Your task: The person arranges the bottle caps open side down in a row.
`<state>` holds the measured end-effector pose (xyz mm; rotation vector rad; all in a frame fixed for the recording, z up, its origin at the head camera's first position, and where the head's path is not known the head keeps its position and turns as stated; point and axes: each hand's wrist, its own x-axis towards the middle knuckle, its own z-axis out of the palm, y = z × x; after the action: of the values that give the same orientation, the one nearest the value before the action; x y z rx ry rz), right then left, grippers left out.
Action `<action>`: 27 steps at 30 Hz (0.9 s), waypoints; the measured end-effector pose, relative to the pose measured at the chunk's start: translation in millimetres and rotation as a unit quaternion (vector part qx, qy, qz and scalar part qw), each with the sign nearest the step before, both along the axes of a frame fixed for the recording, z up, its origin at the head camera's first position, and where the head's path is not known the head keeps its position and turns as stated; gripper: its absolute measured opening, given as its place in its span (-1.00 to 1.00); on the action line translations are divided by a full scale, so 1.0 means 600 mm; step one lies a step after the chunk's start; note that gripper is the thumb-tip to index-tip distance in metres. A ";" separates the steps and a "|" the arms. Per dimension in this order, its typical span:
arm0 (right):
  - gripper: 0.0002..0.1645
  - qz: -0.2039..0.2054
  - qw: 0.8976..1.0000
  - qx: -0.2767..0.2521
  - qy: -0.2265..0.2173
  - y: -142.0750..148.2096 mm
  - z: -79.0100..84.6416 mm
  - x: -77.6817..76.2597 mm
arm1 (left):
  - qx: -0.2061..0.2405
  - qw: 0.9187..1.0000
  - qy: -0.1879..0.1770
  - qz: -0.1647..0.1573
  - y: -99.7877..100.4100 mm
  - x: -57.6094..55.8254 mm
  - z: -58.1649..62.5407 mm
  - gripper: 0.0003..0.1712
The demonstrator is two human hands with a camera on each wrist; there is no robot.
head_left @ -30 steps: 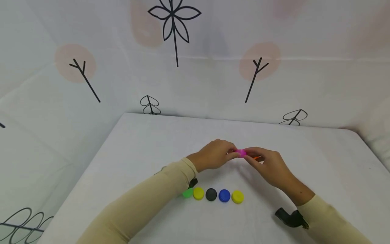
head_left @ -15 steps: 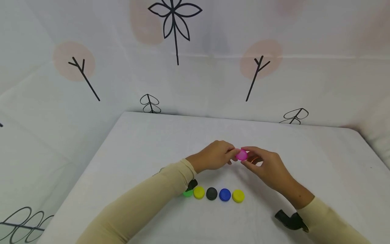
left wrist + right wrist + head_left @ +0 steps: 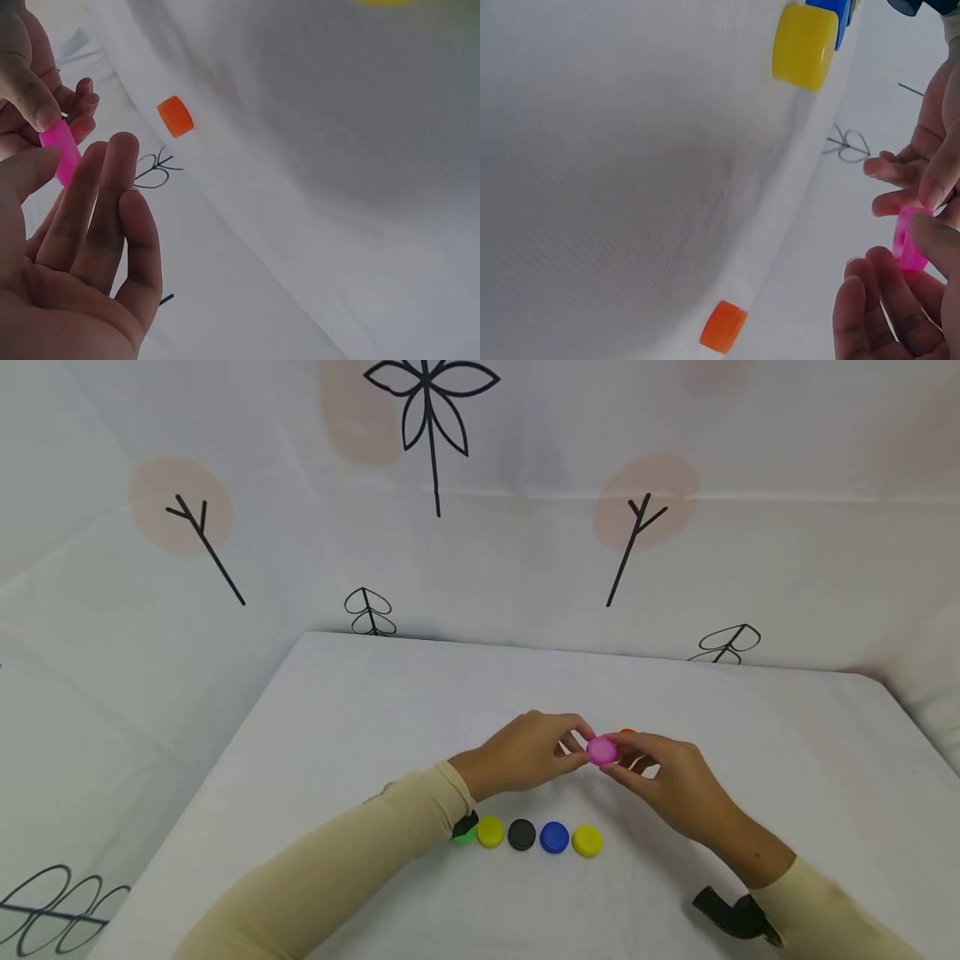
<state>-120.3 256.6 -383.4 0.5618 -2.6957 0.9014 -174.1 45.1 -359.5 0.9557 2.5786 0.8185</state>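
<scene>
A pink bottle cap (image 3: pixel 602 751) is held up over the white table between both hands. My left hand (image 3: pixel 525 753) pinches its left side with thumb and fingertips. From the other side, my right hand (image 3: pixel 671 781) pinches it too. In the head view the cap's round face shows. The left wrist view has the pink cap (image 3: pixel 61 152) edge-on, thumbs of both hands against it. An orange bottle cap (image 3: pixel 724 327) rests on the table apart from the hands; in the head view the right hand's fingers hide most of it.
Nearer the body, a row of caps lies on the table: green (image 3: pixel 466 836), yellow (image 3: pixel 491 832), black (image 3: pixel 522 834), blue (image 3: pixel 554 837) and another yellow one (image 3: pixel 587 841). My left wrist's dark camera mount overlaps the green cap. A patterned white cloth (image 3: pixel 510 568) rises behind the table.
The pink cap has turned so its round face shows, and has shifted slightly right and nearer with both hands. The orange cap now peeks out behind the right fingers. The row is unchanged.
</scene>
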 end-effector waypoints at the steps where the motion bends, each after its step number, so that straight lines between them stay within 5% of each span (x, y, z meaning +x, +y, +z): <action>1: -0.57 0.000 1.000 0.002 -0.002 0.001 0.000 0.003 | -0.006 1.000 0.004 -0.004 0.001 0.002 0.001 -0.62; 14: -0.57 -0.007 0.998 0.020 -0.057 0.016 0.009 0.041 | -0.058 0.994 0.069 -0.057 0.015 0.036 0.012 -0.65; 27: -0.70 0.047 0.994 -0.006 -0.096 0.038 -0.011 0.069 | -0.121 0.981 0.121 -0.088 0.041 0.065 -0.007 -0.71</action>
<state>-78.7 279.7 -390.0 0.6345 -2.8523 1.0449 -135.1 69.4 -363.6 1.2491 2.6611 0.3506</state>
